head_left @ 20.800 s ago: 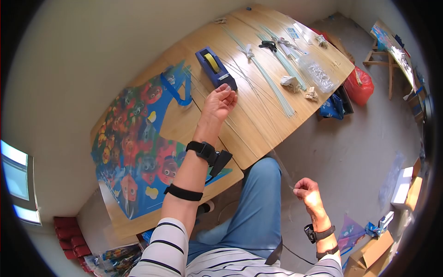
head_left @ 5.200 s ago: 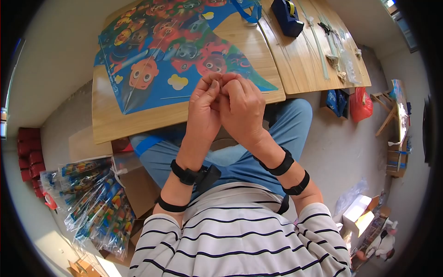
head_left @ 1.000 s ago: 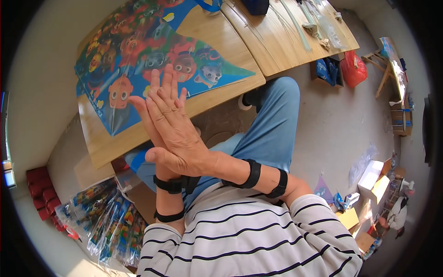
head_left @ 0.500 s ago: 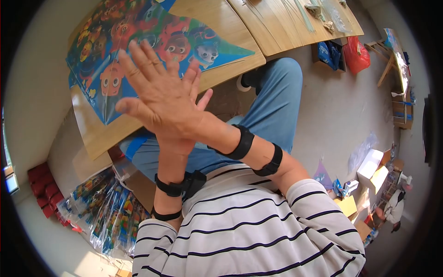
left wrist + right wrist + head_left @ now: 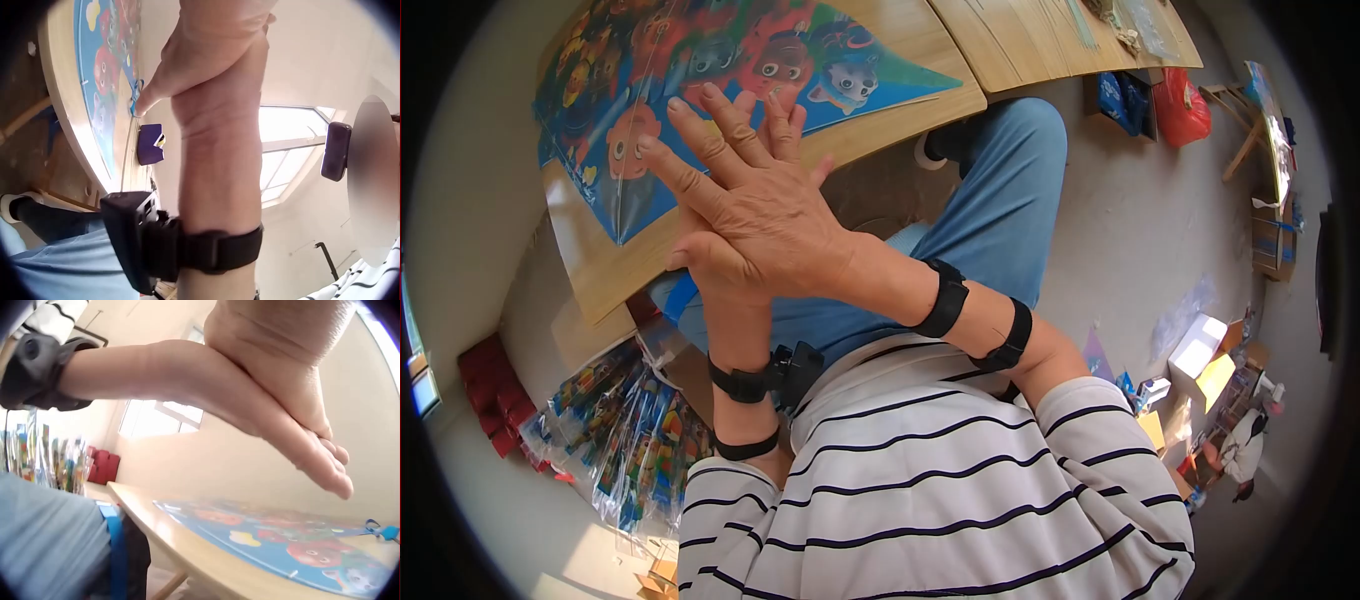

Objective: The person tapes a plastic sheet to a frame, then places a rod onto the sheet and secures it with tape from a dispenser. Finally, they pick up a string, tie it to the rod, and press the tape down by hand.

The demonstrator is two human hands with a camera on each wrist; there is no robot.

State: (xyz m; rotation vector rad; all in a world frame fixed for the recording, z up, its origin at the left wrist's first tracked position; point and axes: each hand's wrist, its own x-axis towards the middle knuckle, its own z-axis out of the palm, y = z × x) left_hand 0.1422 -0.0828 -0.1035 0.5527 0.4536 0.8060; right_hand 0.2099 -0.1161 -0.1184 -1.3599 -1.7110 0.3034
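My right hand (image 5: 775, 225) lies over the left, palm against it, with its fingers straight and spread. Beneath it, the left hand (image 5: 294, 437) is extended and mostly covered in the head view. The right wrist view shows the left fingers straight, with the two palms touching. No thing shows between them. Both hands are raised above the near edge of the table, over the corner of a printed kite (image 5: 625, 195). Its blue sheet has cartoon faces, and a thin rod runs along its middle.
The table (image 5: 600, 270) ends close to my knees. A purple tape dispenser (image 5: 150, 145) stands beyond the kite. Thin rods (image 5: 1085, 25) lie at the far right. Beside me on the floor are plastic-wrapped packs (image 5: 615, 435), a red bag (image 5: 1182, 108) and open boxes (image 5: 1212, 365).
Earlier the hands were apart, then their fingertips met over the kite. Now the palms are together. Over the last second the right hand's fingers have spread and the hands have shifted slightly left.
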